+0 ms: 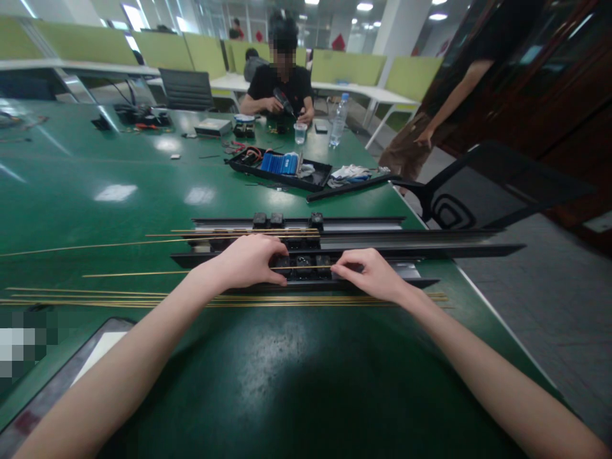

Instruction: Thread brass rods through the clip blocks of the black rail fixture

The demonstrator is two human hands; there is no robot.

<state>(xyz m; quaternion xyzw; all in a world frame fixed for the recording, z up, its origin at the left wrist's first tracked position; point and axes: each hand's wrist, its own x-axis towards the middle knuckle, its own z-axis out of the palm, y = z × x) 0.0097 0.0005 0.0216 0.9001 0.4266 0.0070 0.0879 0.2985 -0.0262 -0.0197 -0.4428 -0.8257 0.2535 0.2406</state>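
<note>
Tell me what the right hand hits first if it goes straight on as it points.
The right hand would probably meet the nearest black block first, though depth is unclear and it might pass just above.

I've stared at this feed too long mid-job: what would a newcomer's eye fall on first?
Probably the centre: the right hand pinching a thin brass-coloured rod over small black blocks, the left hand curved close by. Next, the bright blue item in the black tray beyond, then the power drill held across the green table.
</note>
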